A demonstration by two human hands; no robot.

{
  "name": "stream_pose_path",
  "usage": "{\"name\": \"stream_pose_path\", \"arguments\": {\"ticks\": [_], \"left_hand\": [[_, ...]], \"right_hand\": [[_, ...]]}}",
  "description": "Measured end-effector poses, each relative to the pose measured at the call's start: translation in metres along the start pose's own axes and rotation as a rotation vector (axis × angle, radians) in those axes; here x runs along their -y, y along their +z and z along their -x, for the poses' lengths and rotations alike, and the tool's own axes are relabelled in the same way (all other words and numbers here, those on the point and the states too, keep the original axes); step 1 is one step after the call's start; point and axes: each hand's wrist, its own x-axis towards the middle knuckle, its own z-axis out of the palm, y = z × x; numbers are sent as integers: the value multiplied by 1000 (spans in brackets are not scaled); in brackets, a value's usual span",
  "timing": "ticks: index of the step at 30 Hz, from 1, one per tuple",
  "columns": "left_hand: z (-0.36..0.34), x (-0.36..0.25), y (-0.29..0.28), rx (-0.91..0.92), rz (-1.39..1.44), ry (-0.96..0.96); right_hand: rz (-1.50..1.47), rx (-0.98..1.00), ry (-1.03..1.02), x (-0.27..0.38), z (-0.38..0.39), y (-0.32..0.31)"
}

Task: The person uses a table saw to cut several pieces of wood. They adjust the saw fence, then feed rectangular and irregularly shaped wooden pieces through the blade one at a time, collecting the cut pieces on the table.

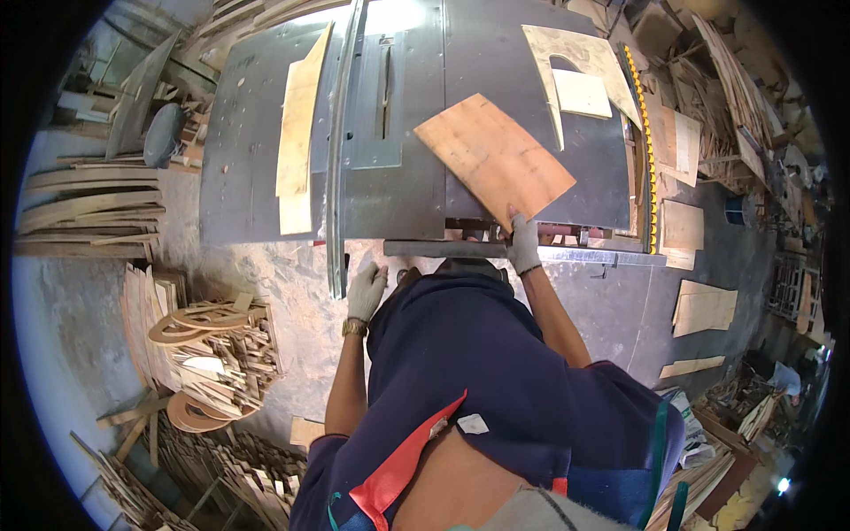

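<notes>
My right hand (524, 243), in a pale glove, grips the near corner of a reddish-brown wooden board (496, 157). The board lies slanted on a dark machine table (398, 199), right of a narrow slot (386, 93). My thumb rests on top of the board; the fingers beneath it are hidden. My left hand (366, 292), gloved too, hangs in front of the table's near edge, beside the end of a long metal rail (336, 177). Its fingers are loosely curled, and nothing shows in them.
Left of the rail lies a long pale wood strip (297, 142). A plywood piece with a curved cutout (567, 49) and a small pale panel (582, 94) lie at the table's far right, near a yellow toothed strip (651, 168). Offcut piles (221, 354) cover the left floor.
</notes>
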Motion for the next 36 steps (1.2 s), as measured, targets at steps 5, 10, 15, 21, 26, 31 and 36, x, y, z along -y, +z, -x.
{"name": "stream_pose_path", "arguments": {"ticks": [5,10,15,21,26,31,36], "left_hand": [[-3,-11,-8,168,327,-2],[20,-43,-2,526,910,-264],[23,-61,-10,470,919,-269],[6,-76,-64,282,1280,-263],[-13,-108,-112,264,1280,-290],[-20,-121,-122,299,1309,-246],[-25,-96,-112,364,1277,-246]], "right_hand": [[-5,121,124,-37,78,-9],[295,333,324,-57,130,19],[598,730,232,-48,164,40],[158,537,243,-28,166,11],[37,441,91,-15,144,11],[2,459,70,6,135,38],[21,389,11,24,136,64]]}}
